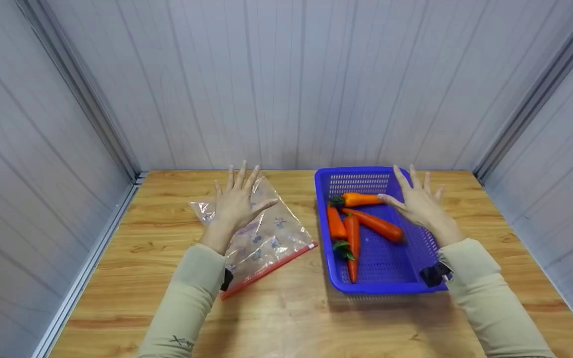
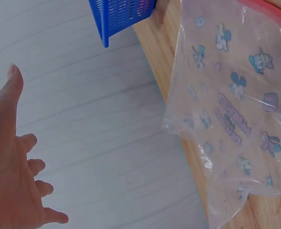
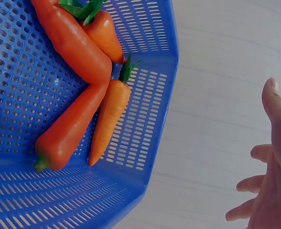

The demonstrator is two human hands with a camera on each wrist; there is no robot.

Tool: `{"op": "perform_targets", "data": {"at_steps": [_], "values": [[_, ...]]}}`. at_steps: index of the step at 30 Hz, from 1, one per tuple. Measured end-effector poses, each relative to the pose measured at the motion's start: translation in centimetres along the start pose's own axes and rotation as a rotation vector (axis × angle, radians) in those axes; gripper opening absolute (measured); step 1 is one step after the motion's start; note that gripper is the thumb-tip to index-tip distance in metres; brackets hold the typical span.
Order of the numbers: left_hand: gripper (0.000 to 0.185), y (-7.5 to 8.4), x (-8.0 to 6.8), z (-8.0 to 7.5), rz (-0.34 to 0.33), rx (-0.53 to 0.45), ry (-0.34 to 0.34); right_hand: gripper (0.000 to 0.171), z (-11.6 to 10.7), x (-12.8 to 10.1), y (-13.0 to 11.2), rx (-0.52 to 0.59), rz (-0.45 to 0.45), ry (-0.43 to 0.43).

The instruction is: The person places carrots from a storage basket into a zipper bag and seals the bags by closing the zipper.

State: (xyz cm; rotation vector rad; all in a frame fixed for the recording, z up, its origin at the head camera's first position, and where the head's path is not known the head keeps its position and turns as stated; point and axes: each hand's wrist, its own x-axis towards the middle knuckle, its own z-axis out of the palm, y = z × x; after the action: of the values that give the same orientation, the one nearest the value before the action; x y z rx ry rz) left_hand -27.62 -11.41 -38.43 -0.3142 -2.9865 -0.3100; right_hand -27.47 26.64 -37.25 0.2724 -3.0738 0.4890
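My left hand point(image 1: 237, 206) is spread with straight fingers above a clear zip bag point(image 1: 271, 233) printed with cartoon figures, its red slider strip point(image 1: 271, 271) toward me. My right hand point(image 1: 423, 209), fingers also spread, hovers over the right side of a blue plastic basket point(image 1: 386, 287). Neither holds anything. Inside the basket lie an orange carrot point(image 1: 361, 199) with green leaves at the back, another leafy carrot point(image 1: 336, 223) at the left, and two long red peppers, one slanting point(image 1: 378, 226) and one pointing toward me point(image 1: 352, 243). The right wrist view shows these vegetables point(image 3: 111, 117) close up.
A wooden tabletop point(image 1: 276, 323) carries the bag and the basket. Pale panel walls point(image 1: 276, 84) rise behind it and on both sides. The basket stands right of the bag, near the back wall.
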Motion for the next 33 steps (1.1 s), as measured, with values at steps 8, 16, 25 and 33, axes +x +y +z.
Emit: {"op": "perform_targets", "data": {"at_steps": [8, 16, 25, 33], "values": [[0.086, -0.6, -0.7, 0.5, 0.018, -0.007, -0.003, 0.085, 0.2, 0.0, -0.3, 0.023, -0.004, 0.002], [0.083, -0.7, -1.7, 1.0, 0.029, -0.085, 0.045, 0.084, 0.7, -0.5, -0.8, 0.048, -0.039, 0.024], [0.078, -0.4, -2.9, 1.8, 0.050, -0.090, 0.125, 0.081, 1.0, -1.1, -1.3, 0.036, -0.075, 0.040], [0.061, -0.3, -3.7, 3.5, 0.096, -0.186, 0.217, 0.074, 1.7, -2.0, -1.6, 0.063, -0.071, 0.097]]}}
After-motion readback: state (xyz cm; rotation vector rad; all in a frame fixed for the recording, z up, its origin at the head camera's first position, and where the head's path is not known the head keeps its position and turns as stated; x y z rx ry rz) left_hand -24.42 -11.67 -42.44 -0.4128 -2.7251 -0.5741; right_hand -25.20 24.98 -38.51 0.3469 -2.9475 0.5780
